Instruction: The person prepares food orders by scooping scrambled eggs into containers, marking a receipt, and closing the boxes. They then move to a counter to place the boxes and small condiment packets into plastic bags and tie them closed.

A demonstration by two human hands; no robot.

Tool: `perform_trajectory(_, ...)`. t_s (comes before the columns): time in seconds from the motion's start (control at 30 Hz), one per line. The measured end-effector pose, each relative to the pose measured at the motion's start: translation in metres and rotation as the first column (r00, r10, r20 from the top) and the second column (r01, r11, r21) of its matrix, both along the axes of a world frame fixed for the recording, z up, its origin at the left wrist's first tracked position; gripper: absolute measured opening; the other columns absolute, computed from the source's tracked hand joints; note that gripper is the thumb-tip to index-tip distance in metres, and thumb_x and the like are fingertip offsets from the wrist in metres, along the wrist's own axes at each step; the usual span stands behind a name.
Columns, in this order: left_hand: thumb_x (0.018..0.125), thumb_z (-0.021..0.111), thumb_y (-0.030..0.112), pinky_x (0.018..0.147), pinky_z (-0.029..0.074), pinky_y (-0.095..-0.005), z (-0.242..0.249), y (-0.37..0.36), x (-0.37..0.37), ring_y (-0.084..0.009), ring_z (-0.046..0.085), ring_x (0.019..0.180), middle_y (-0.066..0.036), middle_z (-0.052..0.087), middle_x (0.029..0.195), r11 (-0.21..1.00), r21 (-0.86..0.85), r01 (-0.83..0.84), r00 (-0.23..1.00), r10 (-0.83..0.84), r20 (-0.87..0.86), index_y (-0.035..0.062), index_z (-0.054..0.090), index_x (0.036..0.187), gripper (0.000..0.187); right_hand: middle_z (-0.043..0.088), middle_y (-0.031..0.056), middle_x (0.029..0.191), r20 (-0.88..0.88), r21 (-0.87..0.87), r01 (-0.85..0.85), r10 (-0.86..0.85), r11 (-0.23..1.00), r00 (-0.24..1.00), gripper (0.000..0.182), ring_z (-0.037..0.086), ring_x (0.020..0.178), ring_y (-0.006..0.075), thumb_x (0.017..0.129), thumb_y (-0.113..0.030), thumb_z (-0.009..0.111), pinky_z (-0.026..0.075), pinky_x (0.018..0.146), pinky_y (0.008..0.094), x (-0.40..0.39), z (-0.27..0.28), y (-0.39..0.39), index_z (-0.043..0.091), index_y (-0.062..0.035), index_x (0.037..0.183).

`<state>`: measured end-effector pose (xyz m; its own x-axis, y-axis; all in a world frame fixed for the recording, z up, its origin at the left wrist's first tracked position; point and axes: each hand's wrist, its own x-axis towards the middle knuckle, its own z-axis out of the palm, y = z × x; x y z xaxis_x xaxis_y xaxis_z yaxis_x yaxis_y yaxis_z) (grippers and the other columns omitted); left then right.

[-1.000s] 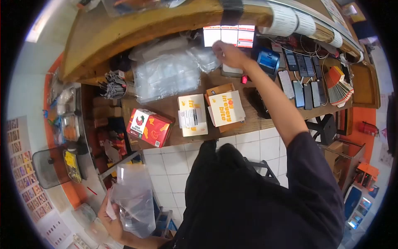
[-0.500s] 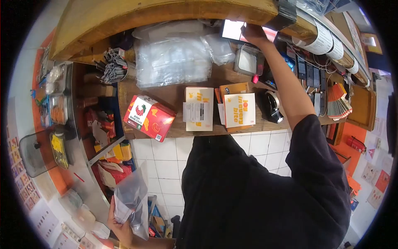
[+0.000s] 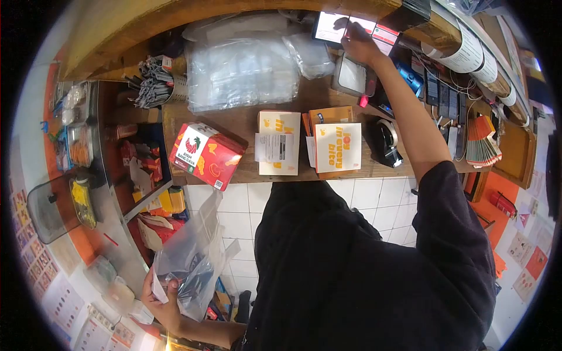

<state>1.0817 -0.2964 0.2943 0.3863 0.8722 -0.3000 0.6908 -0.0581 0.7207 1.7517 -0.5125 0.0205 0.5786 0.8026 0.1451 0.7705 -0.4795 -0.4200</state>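
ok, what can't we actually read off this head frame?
- Screen, head view: right hand covers part; content too small to read.
- Clear bag in left hand: contents blurred behind plastic.
- Receipt on the yellow box: print too small.
- Phones: distorted at the lens rim.

Right hand (image 3: 358,44) is raised to the lit screen (image 3: 331,26) at the counter's far edge, fingers touching its face. Left hand (image 3: 159,295) hangs low, off the counter, gripping a clear plastic bag (image 3: 193,257) and a white slip. On the wooden counter (image 3: 246,126): a red box (image 3: 206,155) near the front edge, two yellow-printed boxes beside it, a tape dispenser (image 3: 383,140) toward the right end.
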Motion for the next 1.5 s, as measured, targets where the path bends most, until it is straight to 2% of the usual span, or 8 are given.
perform_trajectory(0.2,0.082,0.086,0.022,0.077,0.055,-0.0277,-0.002,-0.006,0.003,-0.0129,0.065,0.082,-0.005,0.066,0.095,0.999,-0.044,-0.020,1.000,0.020,0.018,-0.0037,0.060,0.131,0.061,0.061,0.0239,0.112,0.124,-0.074,0.244,-0.234,0.967,0.964,0.036,0.060,0.108,0.0395,0.090,-0.019,0.062,0.049,0.091,0.0468,0.044,-0.023,-0.015,0.052,0.0008,0.119)
perform_trajectory(0.5,0.081,0.086,0.020,0.080,0.055,-0.0263,-0.004,-0.015,0.015,-0.0105,0.063,0.081,-0.003,0.066,0.089,0.998,-0.061,-0.024,1.000,0.024,0.002,-0.0038,0.057,0.135,0.066,0.056,0.0166,0.102,0.132,0.164,-0.084,0.063,0.983,0.989,0.034,0.057,0.094,0.0323,0.089,-0.008,0.059,0.049,0.085,0.0440,-0.008,-0.002,-0.012,0.052,-0.0049,0.122)
perform_trajectory(0.73,0.081,0.086,0.020,0.079,0.055,-0.0264,0.001,-0.020,0.014,-0.0104,0.063,0.085,-0.005,0.068,0.093,0.997,-0.076,-0.029,1.000,0.029,0.002,-0.0033,0.057,0.135,0.065,0.062,0.0129,0.121,0.087,-0.022,0.019,-0.017,1.000,0.996,0.038,0.058,0.114,0.0328,0.085,-0.002,0.054,0.045,0.102,0.0454,-0.010,0.000,-0.009,0.049,-0.0078,0.122)
perform_trajectory(0.97,0.085,0.081,0.022,0.083,0.054,-0.0283,0.011,-0.021,-0.029,-0.0133,0.066,0.090,-0.009,0.070,0.099,0.993,-0.066,0.097,0.995,-0.099,-0.032,-0.0030,0.057,0.136,0.062,0.070,0.0094,0.096,-0.336,0.265,-0.005,0.097,0.964,0.937,0.023,0.065,0.086,0.0153,0.089,-0.002,0.056,0.052,0.077,0.0305,-0.095,0.082,0.017,0.062,-0.0041,0.111)
perform_trajectory(1.07,0.086,0.078,0.021,0.082,0.054,-0.0279,0.025,-0.032,-0.048,-0.0137,0.066,0.092,-0.010,0.069,0.102,0.998,0.059,0.021,0.999,-0.018,-0.048,-0.0027,0.057,0.136,0.059,0.068,0.0069,0.097,-0.837,0.134,-0.204,0.221,0.970,0.500,0.018,0.065,0.093,0.0154,0.095,-0.013,0.062,0.053,0.083,0.0331,-0.210,0.173,0.030,0.064,-0.0046,0.111)
perform_trajectory(1.23,0.089,0.074,0.021,0.082,0.052,-0.0272,0.037,-0.058,-0.042,-0.0145,0.065,0.095,-0.011,0.068,0.108,0.917,0.358,-0.177,0.984,0.171,0.049,-0.0021,0.056,0.136,0.055,0.056,0.0257,0.137,-0.787,0.213,-0.878,0.608,0.428,0.105,0.070,0.055,0.127,0.0377,0.089,-0.045,0.073,0.044,0.107,0.0410,-0.345,0.141,0.070,0.053,0.0000,0.138)
perform_trajectory(1.4,0.092,0.070,0.021,0.081,0.051,-0.0265,0.028,-0.069,-0.040,-0.0152,0.064,0.099,-0.012,0.066,0.114,0.777,0.532,-0.336,0.941,0.260,0.215,-0.0015,0.056,0.136,0.051,0.050,0.0251,0.146,-0.435,0.900,-0.140,0.845,0.412,-0.310,0.081,0.050,0.133,0.0335,0.086,-0.040,0.080,0.039,0.112,0.0437,-0.410,0.141,0.108,0.045,0.0021,0.145)
perform_trajectory(1.5,0.094,0.068,0.021,0.081,0.050,-0.0261,0.023,-0.073,-0.042,-0.0156,0.064,0.101,-0.013,0.065,0.117,0.718,0.567,-0.403,0.912,0.267,0.310,-0.0011,0.056,0.136,0.048,0.056,0.0187,0.138,-0.580,0.812,-0.259,0.777,0.524,-0.246,0.062,0.054,0.125,0.0262,0.091,-0.033,0.075,0.042,0.108,0.0398,-0.423,0.116,0.112,0.053,0.0003,0.139)
